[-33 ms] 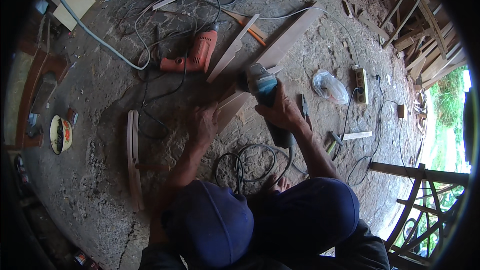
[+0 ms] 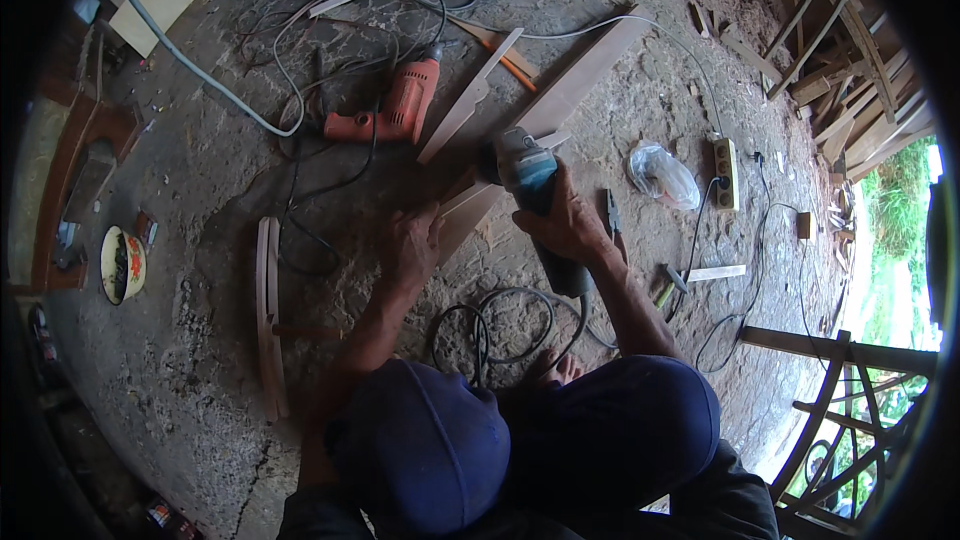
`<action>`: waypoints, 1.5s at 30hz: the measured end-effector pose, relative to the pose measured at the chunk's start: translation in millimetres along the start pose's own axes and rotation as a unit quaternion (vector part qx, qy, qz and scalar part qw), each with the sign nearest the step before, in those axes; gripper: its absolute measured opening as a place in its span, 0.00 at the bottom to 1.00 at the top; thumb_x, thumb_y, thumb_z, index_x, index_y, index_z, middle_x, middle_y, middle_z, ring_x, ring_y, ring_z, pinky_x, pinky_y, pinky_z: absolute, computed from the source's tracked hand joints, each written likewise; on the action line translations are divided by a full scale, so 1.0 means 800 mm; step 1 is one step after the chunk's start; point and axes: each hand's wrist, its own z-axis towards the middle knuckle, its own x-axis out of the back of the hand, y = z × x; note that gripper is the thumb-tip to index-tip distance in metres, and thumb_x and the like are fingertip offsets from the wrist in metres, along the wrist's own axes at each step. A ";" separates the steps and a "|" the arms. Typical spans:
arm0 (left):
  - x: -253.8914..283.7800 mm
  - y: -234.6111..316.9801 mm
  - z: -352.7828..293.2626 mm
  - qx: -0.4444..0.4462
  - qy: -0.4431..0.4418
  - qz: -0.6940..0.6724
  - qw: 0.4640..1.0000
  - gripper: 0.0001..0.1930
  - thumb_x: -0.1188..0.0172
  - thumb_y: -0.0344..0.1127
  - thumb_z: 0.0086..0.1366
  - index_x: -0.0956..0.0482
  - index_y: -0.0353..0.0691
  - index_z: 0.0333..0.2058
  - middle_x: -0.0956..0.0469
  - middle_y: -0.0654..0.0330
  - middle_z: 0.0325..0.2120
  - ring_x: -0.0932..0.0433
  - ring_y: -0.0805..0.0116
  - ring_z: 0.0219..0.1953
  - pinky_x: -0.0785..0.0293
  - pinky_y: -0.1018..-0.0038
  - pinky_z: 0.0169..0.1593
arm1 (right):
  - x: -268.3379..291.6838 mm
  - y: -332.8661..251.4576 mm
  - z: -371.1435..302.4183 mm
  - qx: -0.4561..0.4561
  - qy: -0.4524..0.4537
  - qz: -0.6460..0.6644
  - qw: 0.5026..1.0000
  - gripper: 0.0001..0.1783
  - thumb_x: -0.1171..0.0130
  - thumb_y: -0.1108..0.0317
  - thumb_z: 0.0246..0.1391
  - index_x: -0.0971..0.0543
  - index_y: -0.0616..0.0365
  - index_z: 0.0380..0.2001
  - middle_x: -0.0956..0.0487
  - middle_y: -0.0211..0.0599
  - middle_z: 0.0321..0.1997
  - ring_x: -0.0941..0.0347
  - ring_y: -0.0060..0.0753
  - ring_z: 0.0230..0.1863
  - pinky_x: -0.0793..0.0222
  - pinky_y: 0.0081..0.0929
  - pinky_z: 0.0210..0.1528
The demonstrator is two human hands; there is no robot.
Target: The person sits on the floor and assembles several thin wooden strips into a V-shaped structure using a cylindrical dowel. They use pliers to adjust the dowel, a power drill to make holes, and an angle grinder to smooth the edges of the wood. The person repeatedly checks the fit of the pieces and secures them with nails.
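Note:
An angle grinder (image 2: 528, 172) with a teal and dark body is wrapped in my right hand (image 2: 572, 222). Its head rests over a pale narrow strip of wood (image 2: 468, 196), hiding part of it. My left hand (image 2: 412, 242) is closed on the near end of that strip, its fingertips partly out of sight. Beneath the strip, a long flat wooden board (image 2: 578, 80) runs along the floor toward the far right. Left of the board lies a shaped wooden piece (image 2: 470, 100) with a notched edge.
A red corded drill (image 2: 402, 105) lies beyond my left hand among tangled cables. To the right are a plastic bag (image 2: 664, 176), power strip (image 2: 726, 174), pliers (image 2: 612, 212) and hammer (image 2: 672, 282). Curved wood strips (image 2: 268, 315) and a bowl (image 2: 123, 265) lie left. The grinder's cord (image 2: 515, 292) coils near my foot.

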 end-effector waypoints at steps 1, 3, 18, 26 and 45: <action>0.002 0.002 -0.002 -0.011 0.015 -0.004 1.000 0.11 0.36 0.32 0.65 0.15 0.35 0.45 0.15 0.48 0.38 0.16 0.49 0.38 0.23 0.60 0.47 | -0.001 -0.004 -0.004 0.014 -0.031 -0.004 0.999 0.64 0.31 0.48 0.49 0.59 0.70 0.73 0.23 0.75 0.52 0.24 0.72 0.55 0.27 0.50 0.56; 0.004 0.005 -0.001 -0.016 0.029 -0.008 0.999 0.11 0.35 0.31 0.63 0.15 0.36 0.44 0.15 0.48 0.37 0.16 0.49 0.37 0.23 0.60 0.45 | -0.001 -0.009 -0.007 -0.051 -0.014 -0.006 0.999 0.64 0.31 0.48 0.49 0.59 0.70 0.73 0.23 0.75 0.53 0.24 0.72 0.55 0.27 0.50 0.57; -0.017 -0.007 0.008 0.015 0.030 -0.145 0.989 0.05 0.40 0.30 0.65 0.24 0.40 0.28 0.23 0.55 0.23 0.23 0.56 0.27 0.29 0.63 0.36 | -0.019 -0.014 -0.010 0.002 -0.022 -0.015 1.000 0.62 0.32 0.50 0.49 0.58 0.70 0.73 0.22 0.72 0.52 0.22 0.69 0.53 0.27 0.51 0.55; -0.005 0.000 0.006 -0.036 0.055 -0.006 0.998 0.05 0.37 0.31 0.64 0.20 0.36 0.36 0.17 0.49 0.30 0.19 0.45 0.35 0.26 0.59 0.43 | 0.022 0.026 0.015 -0.098 0.030 -0.001 0.995 0.59 0.31 0.50 0.49 0.54 0.70 0.72 0.20 0.69 0.49 0.20 0.66 0.51 0.24 0.50 0.51; -0.006 -0.002 0.009 -0.044 0.079 -0.044 0.995 0.06 0.37 0.31 0.64 0.19 0.35 0.38 0.16 0.48 0.32 0.18 0.46 0.36 0.27 0.58 0.44 | -0.006 0.019 -0.003 -0.019 0.000 -0.015 1.000 0.64 0.30 0.50 0.48 0.59 0.69 0.73 0.23 0.74 0.53 0.24 0.70 0.56 0.28 0.51 0.58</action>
